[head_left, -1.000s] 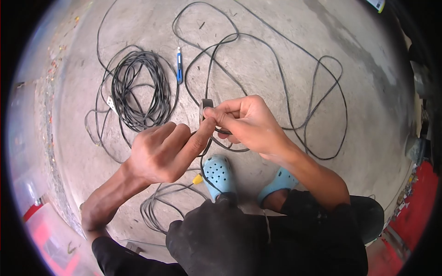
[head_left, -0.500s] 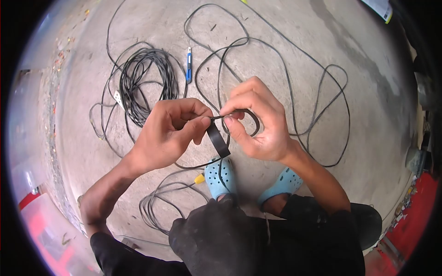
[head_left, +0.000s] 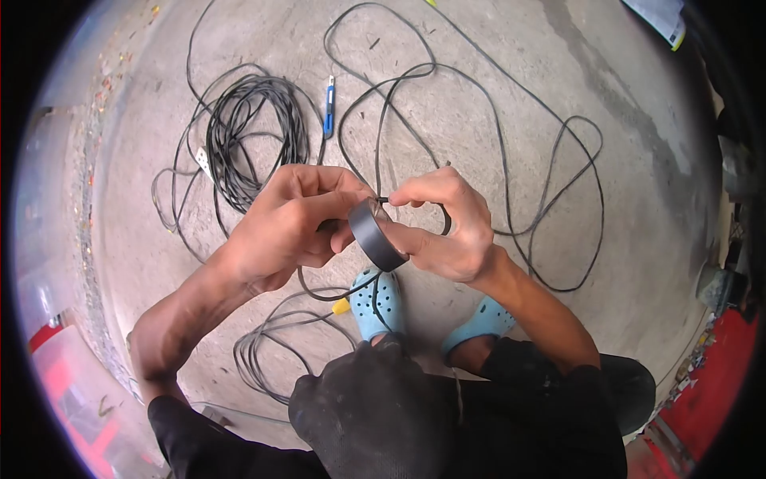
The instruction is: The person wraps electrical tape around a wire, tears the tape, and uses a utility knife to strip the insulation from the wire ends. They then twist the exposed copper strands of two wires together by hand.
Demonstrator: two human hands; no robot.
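Observation:
A roll of black tape hangs between my hands, its flat outer side tilted toward the camera. My left hand is closed at the roll's upper left, fingertips pinching by a dark cable. My right hand is closed around the black cable, which curves out past its fingers. Its thumb reaches to the roll's right side. A short dark piece of the cable shows between the fingertips of both hands. Exactly how the tape meets the cable is hidden by the fingers.
A coiled black cable with a white socket lies at the upper left, beside a blue cutter. Loose cable loops spread to the right. Near the blue clogs are a yellow plug and more cable.
The tape roll has turned to show more of its broad side and moved slightly up and left. My right hand has lowered, with its thumb now by the roll.

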